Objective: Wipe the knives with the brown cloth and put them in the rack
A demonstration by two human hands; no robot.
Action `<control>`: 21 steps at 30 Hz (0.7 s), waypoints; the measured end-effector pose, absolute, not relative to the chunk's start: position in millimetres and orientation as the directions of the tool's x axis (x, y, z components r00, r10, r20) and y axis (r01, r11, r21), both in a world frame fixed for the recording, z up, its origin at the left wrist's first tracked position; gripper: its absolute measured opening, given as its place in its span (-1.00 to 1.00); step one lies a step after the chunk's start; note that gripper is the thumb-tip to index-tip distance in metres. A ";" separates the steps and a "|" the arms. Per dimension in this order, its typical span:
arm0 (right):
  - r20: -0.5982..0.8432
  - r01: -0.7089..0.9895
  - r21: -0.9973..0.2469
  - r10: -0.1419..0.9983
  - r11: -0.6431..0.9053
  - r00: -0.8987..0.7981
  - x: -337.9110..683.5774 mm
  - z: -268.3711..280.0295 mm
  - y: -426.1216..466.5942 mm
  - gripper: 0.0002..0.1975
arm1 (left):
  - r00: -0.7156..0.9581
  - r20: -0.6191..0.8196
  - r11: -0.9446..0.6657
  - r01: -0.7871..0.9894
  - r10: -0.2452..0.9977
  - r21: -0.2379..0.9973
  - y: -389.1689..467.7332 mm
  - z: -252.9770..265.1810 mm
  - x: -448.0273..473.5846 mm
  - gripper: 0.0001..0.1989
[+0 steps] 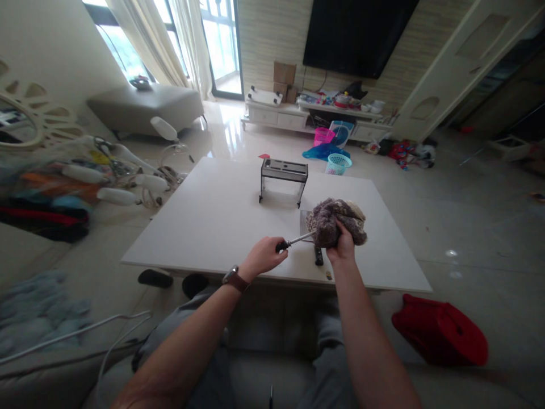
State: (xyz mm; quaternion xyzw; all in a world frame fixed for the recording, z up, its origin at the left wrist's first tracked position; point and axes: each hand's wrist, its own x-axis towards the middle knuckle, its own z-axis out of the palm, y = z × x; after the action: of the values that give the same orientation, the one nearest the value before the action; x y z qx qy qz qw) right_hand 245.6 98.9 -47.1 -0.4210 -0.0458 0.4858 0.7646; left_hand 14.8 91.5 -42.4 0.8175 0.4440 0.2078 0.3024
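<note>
My left hand (264, 257) grips the black handle of a slim metal tool (293, 241) whose shaft points right into a brownish-purple cloth (336, 220). My right hand (342, 245) is closed on that bunched cloth from below, wrapping it around the tool's far end, just above the near edge of the white table (213, 216). A cleaver-like knife (317, 253) with a black handle lies flat on the table under the cloth. A black metal rack (284, 177) stands farther back at mid-table. A watch sits on my left wrist.
A red bag (440, 335) lies on the floor right of the table. White-handled items and cables (128, 182) clutter the left. A TV stand (315, 116), baskets (338, 163) and toys lie beyond the table. Black slippers (155, 278) sit under the table's near edge.
</note>
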 end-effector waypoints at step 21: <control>-0.316 -0.690 -0.711 0.815 0.135 0.486 233.4 -51.6 99.0 -0.76 | 0.488 0.074 -0.393 0.595 0.870 0.701 91.7 -41.7 14.8 -0.84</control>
State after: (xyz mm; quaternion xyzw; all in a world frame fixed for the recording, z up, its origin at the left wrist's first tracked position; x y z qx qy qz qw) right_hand 233.4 99.0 -51.6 -0.4250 -0.0739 0.5018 0.7498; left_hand 14.8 91.7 -41.7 0.8047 0.4550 0.2217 0.3105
